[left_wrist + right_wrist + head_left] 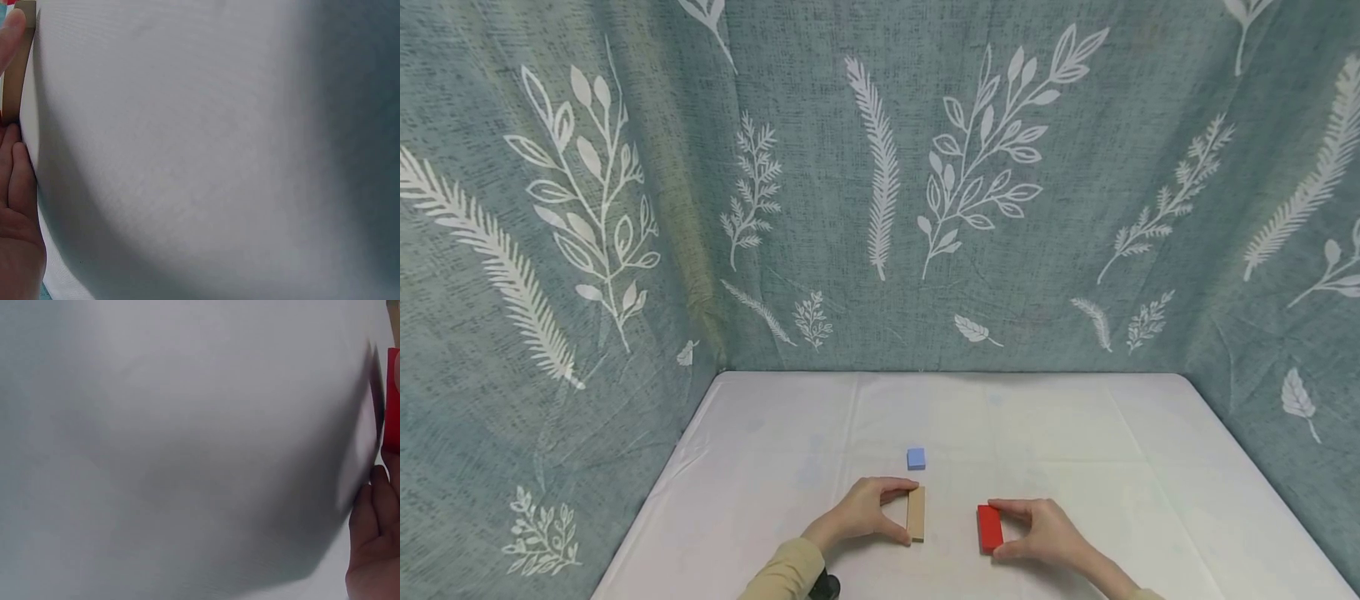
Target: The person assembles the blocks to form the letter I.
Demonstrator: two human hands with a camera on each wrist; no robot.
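Note:
My left hand (867,510) pinches a tan wooden block (916,514) by its two ends, thumb at the near end and fingers at the far end. In the left wrist view the same block (17,69) stands at the left edge between thumb and fingers. To the right, my right hand (1047,533) holds a red block (990,529) the same way. Part of that red block (392,406) shows at the right edge of the right wrist view. Beyond my left hand, a small blue block (916,458) lies on the table, untouched.
The table (775,433) wears a white cloth with fold lines. Grey-green curtains (820,167) with white leaf prints stand behind it and along both sides. A small black object (825,586) shows by my left sleeve (790,571).

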